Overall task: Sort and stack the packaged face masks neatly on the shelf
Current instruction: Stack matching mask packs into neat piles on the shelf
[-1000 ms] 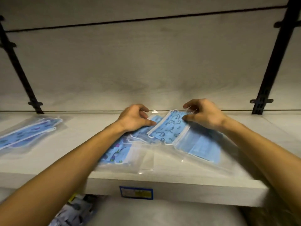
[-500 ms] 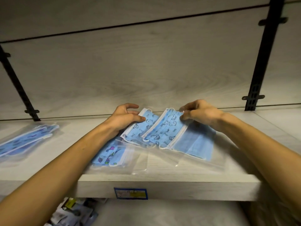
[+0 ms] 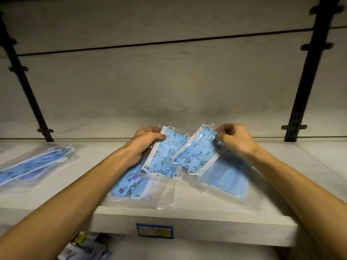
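Note:
My left hand (image 3: 144, 142) grips the top left edge of a clear packet of blue masks with a dark dog-and-bone print (image 3: 163, 156), tilted up off the shelf. My right hand (image 3: 234, 139) pinches the top corner of a second packet with the same print (image 3: 197, 156), which overlaps the first one's right side. Under them lie a plain blue mask packet (image 3: 228, 181) to the right and a packet with a purple and green print (image 3: 131, 186) near the front. All of this is on the pale wooden shelf (image 3: 187, 212).
A separate pile of blue mask packets (image 3: 33, 166) lies at the shelf's left end. Black shelf uprights (image 3: 304, 87) stand at the left and right of the back wall. A blue price label (image 3: 155, 230) is on the shelf's front edge. Packaged goods (image 3: 84, 248) sit on the shelf below.
Both hands have lifted their printed packets up off the heap and tilted them. The left hand now grips its packet's edge instead of resting on it.

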`<action>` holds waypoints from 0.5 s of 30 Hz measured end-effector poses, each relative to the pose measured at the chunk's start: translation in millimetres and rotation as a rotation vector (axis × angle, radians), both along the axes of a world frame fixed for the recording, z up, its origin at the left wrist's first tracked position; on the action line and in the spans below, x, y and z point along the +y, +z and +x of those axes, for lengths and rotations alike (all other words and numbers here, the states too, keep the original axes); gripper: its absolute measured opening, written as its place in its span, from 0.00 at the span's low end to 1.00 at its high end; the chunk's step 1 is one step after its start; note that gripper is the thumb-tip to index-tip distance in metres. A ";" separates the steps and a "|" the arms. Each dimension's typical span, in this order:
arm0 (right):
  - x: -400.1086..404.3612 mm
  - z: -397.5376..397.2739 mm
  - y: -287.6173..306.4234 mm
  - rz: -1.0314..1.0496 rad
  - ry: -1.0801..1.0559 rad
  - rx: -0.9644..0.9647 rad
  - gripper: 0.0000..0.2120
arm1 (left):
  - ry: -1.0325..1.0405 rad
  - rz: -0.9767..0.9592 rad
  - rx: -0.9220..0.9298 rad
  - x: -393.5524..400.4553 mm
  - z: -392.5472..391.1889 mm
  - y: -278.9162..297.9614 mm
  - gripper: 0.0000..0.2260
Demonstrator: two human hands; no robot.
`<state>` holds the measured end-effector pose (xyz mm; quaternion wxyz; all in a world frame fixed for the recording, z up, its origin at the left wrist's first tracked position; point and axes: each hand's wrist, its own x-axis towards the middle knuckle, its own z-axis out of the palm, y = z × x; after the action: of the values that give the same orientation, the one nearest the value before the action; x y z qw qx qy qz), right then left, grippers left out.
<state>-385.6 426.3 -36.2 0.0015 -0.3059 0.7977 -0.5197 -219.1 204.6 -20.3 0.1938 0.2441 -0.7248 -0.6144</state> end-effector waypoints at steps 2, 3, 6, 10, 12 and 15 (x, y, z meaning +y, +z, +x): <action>0.9 5.0 0.3 -0.027 -0.012 0.050 0.04 | -0.002 0.003 0.022 0.2 7.1 4.9 0.10; 1.9 8.4 1.4 -0.042 -0.012 0.064 0.04 | -0.002 0.016 0.041 0.0 11.9 8.3 0.10; 6.0 21.2 10.3 -0.076 0.013 0.081 0.06 | -0.025 0.042 0.105 -3.2 30.2 21.2 0.09; 3.6 51.8 35.0 -0.158 0.044 0.128 0.05 | -0.017 -0.024 0.195 -12.1 65.1 41.8 0.12; -1.8 72.5 49.6 -0.198 0.018 0.174 0.04 | -0.017 -0.017 0.248 -16.7 87.0 50.7 0.13; -11.6 114.4 72.1 -0.283 0.008 0.223 0.02 | 0.005 0.022 0.320 -24.0 127.0 60.5 0.15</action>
<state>-271.2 414.6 35.9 -0.1280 -0.3616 0.7106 -0.5899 -92.1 180.6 40.2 0.3055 0.1469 -0.6775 -0.6528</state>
